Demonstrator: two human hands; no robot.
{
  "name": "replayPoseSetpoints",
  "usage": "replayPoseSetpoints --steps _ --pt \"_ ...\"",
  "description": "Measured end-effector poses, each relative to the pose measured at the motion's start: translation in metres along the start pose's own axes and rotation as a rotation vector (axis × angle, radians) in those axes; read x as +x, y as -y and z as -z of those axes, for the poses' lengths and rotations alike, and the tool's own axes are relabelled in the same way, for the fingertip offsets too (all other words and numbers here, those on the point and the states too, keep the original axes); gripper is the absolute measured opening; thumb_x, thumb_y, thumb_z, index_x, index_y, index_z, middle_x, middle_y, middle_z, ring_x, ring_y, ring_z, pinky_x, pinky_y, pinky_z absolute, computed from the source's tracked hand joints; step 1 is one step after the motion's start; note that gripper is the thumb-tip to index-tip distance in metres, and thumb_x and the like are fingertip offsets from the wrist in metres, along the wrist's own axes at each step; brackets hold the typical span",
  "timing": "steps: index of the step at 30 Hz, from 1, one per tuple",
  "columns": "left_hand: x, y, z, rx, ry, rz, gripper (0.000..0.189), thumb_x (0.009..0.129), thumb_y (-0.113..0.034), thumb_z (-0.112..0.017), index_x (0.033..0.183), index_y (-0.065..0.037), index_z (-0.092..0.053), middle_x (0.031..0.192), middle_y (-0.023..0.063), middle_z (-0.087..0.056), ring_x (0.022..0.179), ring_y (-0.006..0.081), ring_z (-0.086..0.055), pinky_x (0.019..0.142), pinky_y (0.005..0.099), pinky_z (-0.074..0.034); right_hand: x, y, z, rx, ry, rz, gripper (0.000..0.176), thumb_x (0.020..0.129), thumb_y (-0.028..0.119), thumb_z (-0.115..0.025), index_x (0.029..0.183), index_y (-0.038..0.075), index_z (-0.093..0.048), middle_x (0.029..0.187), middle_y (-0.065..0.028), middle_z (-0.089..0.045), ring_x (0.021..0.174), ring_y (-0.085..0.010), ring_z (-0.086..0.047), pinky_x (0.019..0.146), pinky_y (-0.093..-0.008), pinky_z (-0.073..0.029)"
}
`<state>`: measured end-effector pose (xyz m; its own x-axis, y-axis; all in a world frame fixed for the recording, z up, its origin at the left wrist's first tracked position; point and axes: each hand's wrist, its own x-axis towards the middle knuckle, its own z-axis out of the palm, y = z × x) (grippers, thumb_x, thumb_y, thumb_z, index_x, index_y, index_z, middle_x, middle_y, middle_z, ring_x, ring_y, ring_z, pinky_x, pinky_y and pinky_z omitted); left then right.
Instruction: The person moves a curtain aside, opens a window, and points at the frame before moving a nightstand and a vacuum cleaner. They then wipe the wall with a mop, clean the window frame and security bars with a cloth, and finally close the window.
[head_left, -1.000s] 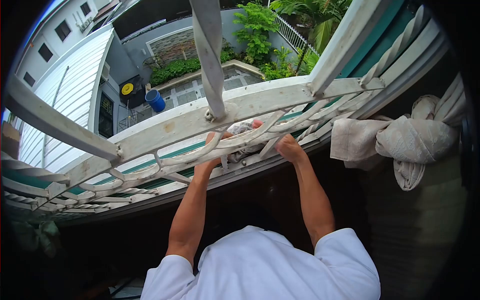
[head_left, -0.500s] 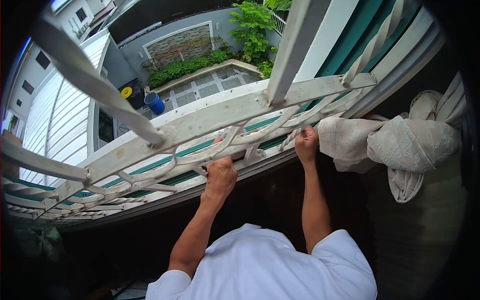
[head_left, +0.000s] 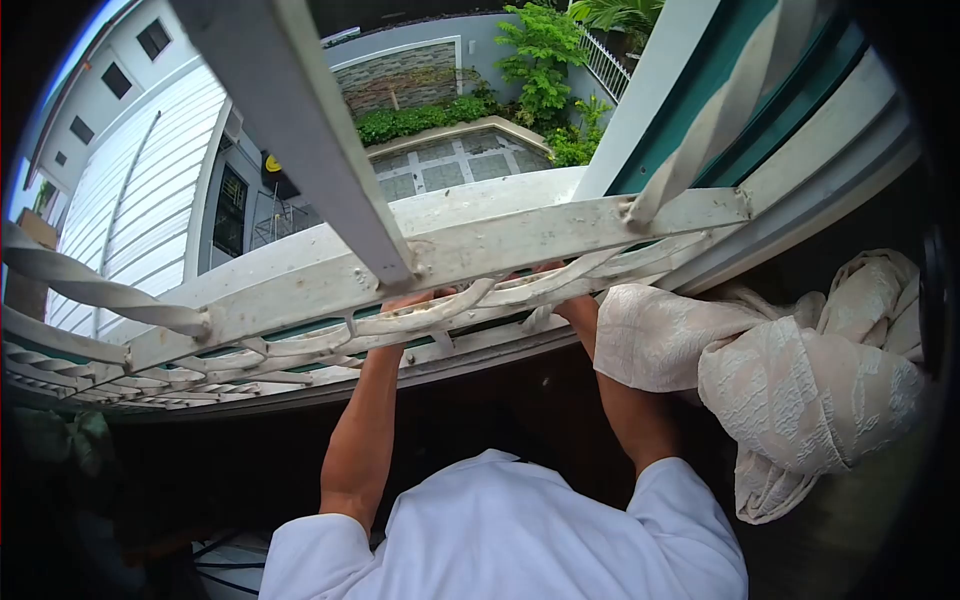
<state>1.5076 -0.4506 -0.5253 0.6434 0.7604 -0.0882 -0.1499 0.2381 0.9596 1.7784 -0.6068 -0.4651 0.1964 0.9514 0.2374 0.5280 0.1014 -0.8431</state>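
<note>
The left hand point(head_left: 407, 299) and right hand point(head_left: 572, 305) have risen behind the grille point(head_left: 520, 235); cannot tell either grip.

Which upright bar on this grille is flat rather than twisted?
The wide flat bar, ending on the cross rail just above the left hand. The right twisted bar and left twisted bar are spiralled like rope.

Below you lay a tiled courtyard point(head_left: 455, 160) edged with green shrubs point(head_left: 420, 120), a white neighbouring building point(head_left: 130, 190) in daylight, and a knotted curtain point(head_left: 800, 390) beside you.
</note>
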Motion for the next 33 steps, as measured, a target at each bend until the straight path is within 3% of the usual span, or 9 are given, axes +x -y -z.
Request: replayPoseSetpoints --steps 5,9,13,25,27,28,30,31,33 --pt "-0.063 -0.025 -0.031 -0.125 -0.217 -0.194 0.032 0.101 -0.022 -0.057 0.119 0.003 -0.063 0.113 0.0127 -0.068 0.099 0.0181 -0.067 0.089 0.0298 -0.052 0.005 -0.001 0.005 -0.002 0.198 -0.014 0.022 0.089 0.012 -0.069 0.108 0.003 -0.071 0.103 -0.0116 -0.072 0.097 -0.0188 -0.066 0.085 -0.0316 -0.053" --pt "-0.152 -0.101 -0.05 0.168 -0.137 0.046 0.029 0.101 -0.014 -0.055 0.123 0.005 -0.06 0.119 0.0136 -0.066 0.104 0.0186 -0.066 0.094 0.0323 -0.05 -0.023 0.005 0.031 -0.082 0.241 -0.125 0.022 0.087 0.013 -0.07 0.107 0.003 -0.072 0.102 -0.0112 -0.072 0.095 -0.0188 -0.067 0.083 -0.0319 -0.053" --pt "-0.245 -0.095 -0.03 0.005 -0.168 0.031 0.02 0.098 -0.008 -0.06 0.11 0.006 -0.066 0.096 0.011 -0.072 0.082 0.0114 -0.067 0.073 0.0223 -0.054 -0.025 -0.011 0.034 -0.116 0.245 -0.26 0.022 0.086 0.015 -0.072 0.105 0.004 -0.072 0.101 -0.0108 -0.072 0.094 -0.0189 -0.067 0.081 -0.0321 -0.053" --pt "-0.254 -0.061 0.015 0.348 -0.204 0.206 0.016 0.095 -0.01 -0.063 0.101 0.004 -0.07 0.088 0.0105 -0.074 0.073 0.0098 -0.067 0.062 0.0234 -0.054 0.031 -0.027 0.01 -0.303 0.27 0.015 0.023 0.082 0.019 -0.075 0.101 0.005 -0.074 0.097 -0.0096 -0.072 0.09 -0.019 -0.067 0.076 -0.0329 -0.053" --pt "-0.26 -0.058 0.021 0.345 -0.229 0.23 0.017 0.095 -0.01 -0.064 0.1 0.004 -0.07 0.088 0.0106 -0.074 0.074 0.0099 -0.067 0.061 0.0234 -0.054 0.052 -0.024 0.0 0.297 0.504 -0.452 0.023 0.085 0.021 -0.075 0.097 0.001 -0.072 0.093 -0.0006 -0.063 0.082 -0.0109 -0.057 0.079 -0.0231 -0.048" --pt "-0.256 -0.057 0.02 0.38 -0.21 0.237 0.017 0.095 -0.01 -0.064 0.1 0.004 -0.07 0.088 0.0106 -0.074 0.074 0.0099 -0.067 0.062 0.0233 -0.054 0.058 -0.024 -0.025 0.111 0.497 0.042 0.026 0.086 0.026 -0.075 0.085 0.0 -0.071 0.09 0.0002 -0.059 0.077 -0.0093 -0.053 0.071 -0.0231 -0.045" --pt "-0.238 -0.057 0.007 0.407 -0.18 0.244 0.017 0.095 -0.01 -0.064 0.1 0.004 -0.07 0.088 0.0106 -0.073 0.074 0.01 -0.067 0.062 0.0231 -0.054 0.06 0.072 -0.054 0.264 0.432 0.267 0.033 0.086 0.03 -0.074 0.079 -0.001 -0.067 0.089 -0.0005 -0.059 0.075 -0.0102 -0.051 0.066 -0.0271 -0.041" --pt "-0.227 -0.06 -0.006 0.381 -0.162 0.206 0.015 0.094 -0.01 -0.064 0.098 0.004 -0.07 0.087 0.0105 -0.073 0.072 0.0095 -0.065 0.061 0.0231 -0.053 0.079 -0.038 -0.079 0.408 0.601 0.093 0.029 0.089 0.028 -0.07 0.082 0.0 -0.065 0.091 -0.0016 -0.061 0.076 -0.013 -0.055 0.071 -0.0296 -0.045" --pt "-0.218 -0.062 -0.013 0.364 -0.16 0.147 0.014 0.094 -0.009 -0.064 0.097 0.004 -0.07 0.087 0.0104 -0.073 0.069 0.0091 -0.064 0.061 0.0231 -0.053 0.076 0.018 -0.052 0.073 0.624 0.261 0.025 0.085 0.026 -0.073 0.085 0.001 -0.067 0.089 -0.0028 -0.063 0.079 -0.0138 -0.06 0.074 -0.0291 -0.049"
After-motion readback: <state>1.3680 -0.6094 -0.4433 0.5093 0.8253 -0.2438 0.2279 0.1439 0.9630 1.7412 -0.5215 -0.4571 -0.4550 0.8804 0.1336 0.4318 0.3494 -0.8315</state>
